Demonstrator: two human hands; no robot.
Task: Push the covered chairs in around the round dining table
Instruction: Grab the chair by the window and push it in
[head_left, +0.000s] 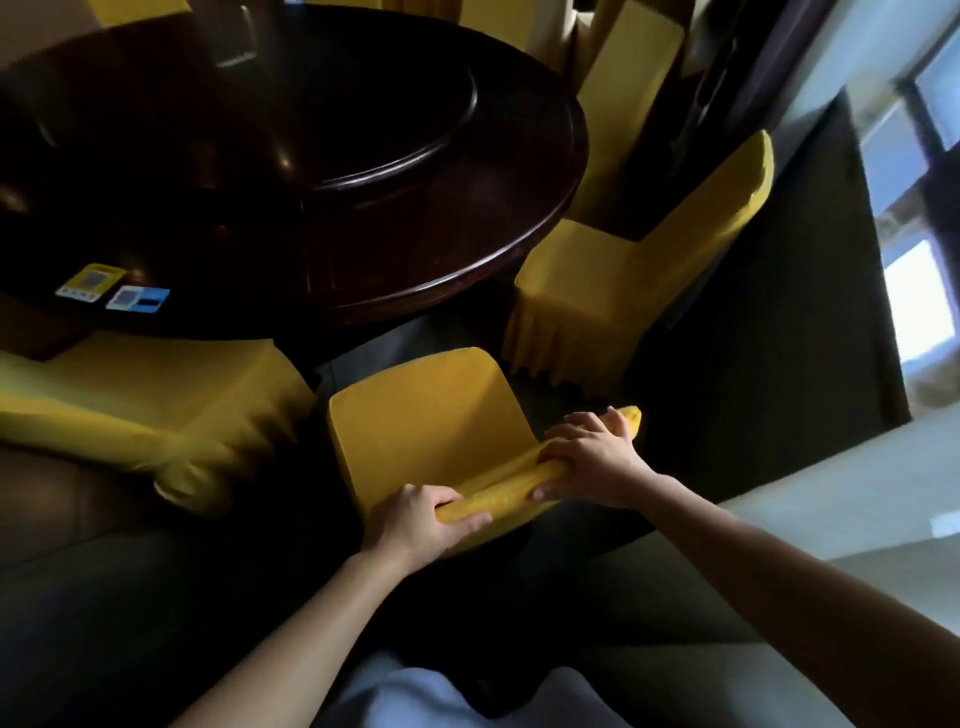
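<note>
Two hands, left hand (423, 525) and right hand (587, 462), are closed tight on the top of the near yellow chair (421, 421), just short of the round table (291, 171). Pushed crooked, it might bump the right chair (597, 291).

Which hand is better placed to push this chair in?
Neither alone: left hand and right hand both grip the yellow chair's backrest top, so pushing together toward the round table looks steadiest.

A restaurant dining room is suggested: beyond the fingers (571, 423) a dark round table (467, 249) with a turntable (363, 130) and QR-code cards (137, 299) is ringed by yellow-covered chairs (597, 291).
</note>
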